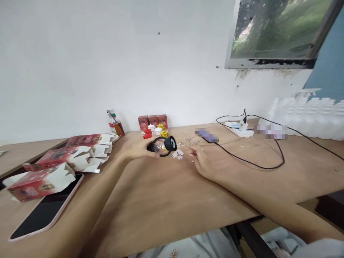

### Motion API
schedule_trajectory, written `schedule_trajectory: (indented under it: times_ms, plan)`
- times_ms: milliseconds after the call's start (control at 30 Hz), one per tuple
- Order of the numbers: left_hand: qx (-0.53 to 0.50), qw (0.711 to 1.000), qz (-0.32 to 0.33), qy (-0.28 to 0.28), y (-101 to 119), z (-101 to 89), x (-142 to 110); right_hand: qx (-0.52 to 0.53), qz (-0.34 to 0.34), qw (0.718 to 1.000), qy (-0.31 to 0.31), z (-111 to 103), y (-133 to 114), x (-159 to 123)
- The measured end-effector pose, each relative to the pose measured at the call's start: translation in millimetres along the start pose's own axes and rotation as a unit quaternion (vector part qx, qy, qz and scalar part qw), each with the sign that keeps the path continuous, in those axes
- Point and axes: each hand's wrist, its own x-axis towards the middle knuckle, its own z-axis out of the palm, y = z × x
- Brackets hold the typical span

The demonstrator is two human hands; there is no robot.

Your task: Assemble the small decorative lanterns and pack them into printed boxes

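Observation:
My left hand (139, 149) is wrapped round a clear, round object with a black rim and a black knob (170, 143) facing me; its exact kind is unclear. Just right of it, several small white tags (177, 154) lie on the table. My right hand (200, 160) rests low over the tabletop, index finger stretched toward a loose pile of thin, shiny pieces (192, 141). Its other fingers curl in, a little apart from the index, and I see nothing held there. Small lidded jars in red (147, 134), white (158, 132) and gold (163, 134) stand behind my left hand.
Red boxes (153, 120) line the wall. Opened red cartons (44, 181) lie at left, one over a phone (51, 211). A bottle of brown liquid (116, 127) stands behind them. At right are a cabled purple phone (206, 135), a power strip (239, 129) and white stacks (314, 116).

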Motion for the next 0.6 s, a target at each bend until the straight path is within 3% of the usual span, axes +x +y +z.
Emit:
schedule_trajectory:
  times_ms: [100, 233, 367, 600]
  plan:
    - [-0.259, 0.964, 0.020, 0.065, -10, 50.4, 1, 0.019, -0.005, 0.998, 0.057, 3, -8, 0]
    - [-0.334, 0.927, -0.012, 0.170, -25, 99.2, 2, 0.051, -0.083, 0.995, 0.017, 3, -15, 3]
    - [-0.309, 0.935, 0.003, 0.173, -24, 109.5, -3, 0.086, -0.136, 0.987, 0.004, 2, -23, 3]
    - [-0.351, 0.934, 0.026, 0.055, -16, 104.3, -5, 0.062, -0.184, 0.979, 0.063, -5, -43, 2]
